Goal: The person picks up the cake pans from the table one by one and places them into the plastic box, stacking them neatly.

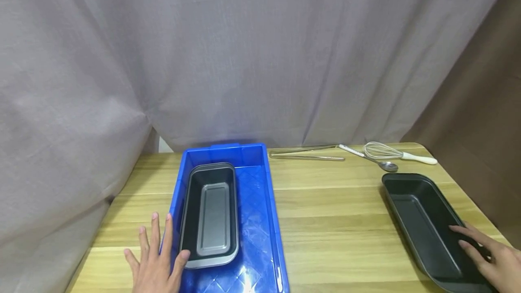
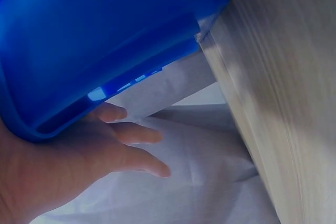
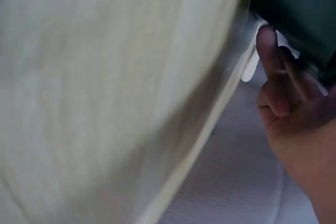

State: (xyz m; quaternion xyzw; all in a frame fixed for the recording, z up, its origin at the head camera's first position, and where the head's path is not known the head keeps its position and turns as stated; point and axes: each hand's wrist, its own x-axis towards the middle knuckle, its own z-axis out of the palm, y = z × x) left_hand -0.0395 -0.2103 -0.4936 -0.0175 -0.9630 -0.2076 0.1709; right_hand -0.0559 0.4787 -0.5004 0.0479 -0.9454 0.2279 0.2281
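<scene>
A dark loaf pan (image 1: 425, 229) is at the right of the table, and my right hand (image 1: 494, 257) grips its right edge. Two of that hand's digits show inside the pan in the head view; the right wrist view has other fingers (image 3: 273, 72) bent beneath it. My left hand (image 1: 152, 261), fingers spread and fairly straight, touches the left rim of a blue plastic bin (image 1: 273, 211). Inside the bin, toward its left side, lies another loaf pan (image 1: 213, 220) with a grey ridged bottom. The left thumb reaches over the rim beside this pan's near corner.
Along the table's back edge lie metal tongs (image 1: 307, 157), a spoon (image 1: 388, 166) and a whisk (image 1: 380, 150) with a white handle. Bare wooden tabletop (image 1: 329, 225) separates the bin from the right pan. A grey curtain (image 1: 260, 58) hangs behind the table.
</scene>
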